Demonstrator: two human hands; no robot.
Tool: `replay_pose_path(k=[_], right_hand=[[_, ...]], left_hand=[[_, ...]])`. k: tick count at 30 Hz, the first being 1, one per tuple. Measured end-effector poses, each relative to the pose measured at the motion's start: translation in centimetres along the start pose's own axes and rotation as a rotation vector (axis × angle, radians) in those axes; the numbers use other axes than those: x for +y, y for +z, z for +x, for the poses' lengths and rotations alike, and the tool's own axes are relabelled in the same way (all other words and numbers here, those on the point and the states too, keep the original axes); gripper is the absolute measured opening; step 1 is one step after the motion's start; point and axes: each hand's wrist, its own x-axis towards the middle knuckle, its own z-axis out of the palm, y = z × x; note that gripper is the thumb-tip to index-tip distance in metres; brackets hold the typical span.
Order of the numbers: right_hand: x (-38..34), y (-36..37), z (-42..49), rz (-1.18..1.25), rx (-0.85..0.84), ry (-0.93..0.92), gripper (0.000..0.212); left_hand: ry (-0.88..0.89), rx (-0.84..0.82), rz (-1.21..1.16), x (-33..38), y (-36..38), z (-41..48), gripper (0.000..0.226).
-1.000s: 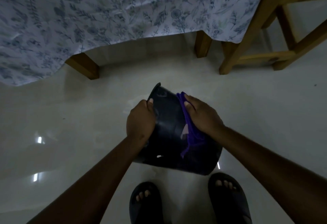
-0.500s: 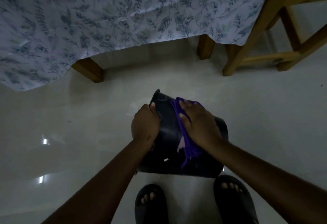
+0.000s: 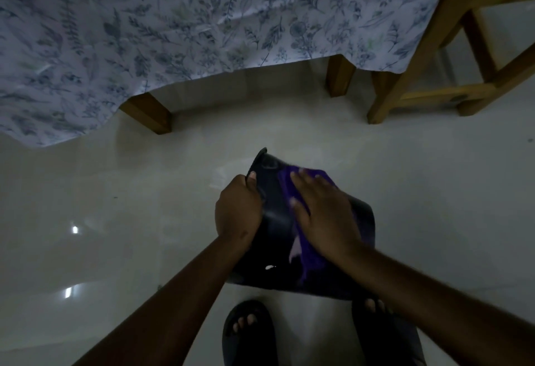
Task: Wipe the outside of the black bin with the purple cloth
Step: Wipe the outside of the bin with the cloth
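Two hands: both on the black bin [image 3: 275, 238], which is tipped over, its open rim pointing away and its base towards the person's feet.
Floor reflections [image 3: 74, 229]: bright spots on the glossy pale floor at far left; the room is dim, so fine detail is hard to read.
Tablecloth [image 3: 173, 32]: a floral cloth hangs from the table, well apart from the work, with a wooden table leg [image 3: 147, 114] below it.
Left hand [image 3: 238, 209]: closed around the bin's left side near the rim, thumb on the edge. This looks like a bracing grip, holding the tilted bin against the push of the wipe.
Black bin: near the bottom centre, just ahead of the sandalled feet; whether its base touches the floor I cannot tell. Tilted this way, its outer wall faces up, within easy reach.
Purple cloth [image 3: 311, 252]: spread on the bin's upper outer wall, running from near the rim down towards the base, with a loose end trailing low.
Right hand [image 3: 321, 212]: flat, fingers extended, palm pressing the cloth onto the bin rather than pinching it. That pressure probably keeps the cloth in broad contact.
Sandals [image 3: 249, 334]: just below the bin; the right foot is partly hidden by the forearm.
Wooden chair [image 3: 428, 56]: at far right, clear of the work.
Progress: wiping seems underway; the underside probably remains.
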Motion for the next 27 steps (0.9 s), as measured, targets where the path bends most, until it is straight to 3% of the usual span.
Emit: replay_pose_path(k=[4, 7, 8, 11, 14, 19, 24, 27], right_hand=[[-0.5, 0.2, -2.9, -0.072, 0.013, -0.122, 0.060], [1.4, -1.4, 0.2, -0.025, 0.011, -0.076, 0.058], [2.1, -1.9, 1.5, 0.002, -0.003, -0.066, 0.058], [2.9, -2.6, 3.6, 0.059, -0.001, -0.019, 0.056], [1.1, -1.0, 0.5, -0.092, 0.050, -0.022, 0.056], [-0.6, 1.2, -5.4, -0.193, 0.078, -0.236, 0.060], [0.3, -1.6, 1.5, -0.004, 0.105, 0.038, 0.057], [1.2, -1.3, 1.4, -0.080, 0.100, 0.028, 0.054]], left_hand=[[0.017, -0.106, -0.038, 1.1, -0.1, 1.8, 0.038], [0.040, -0.399, -0.404, 1.0, -1.7, 2.6, 0.027], [0.080, -0.458, -0.413, 0.3, -2.2, 2.0, 0.025], [0.204, -0.314, -0.221, -2.5, -1.9, -1.1, 0.023], [0.156, -0.157, -0.178, -2.6, -1.2, -1.6, 0.025], [0.226, -0.172, -0.185, 0.3, -0.5, 1.3, 0.035], [0.261, -0.193, -0.187, -0.1, -0.6, 1.1, 0.033], [0.228, -0.186, -0.185, -0.1, -0.6, 1.1, 0.035]])
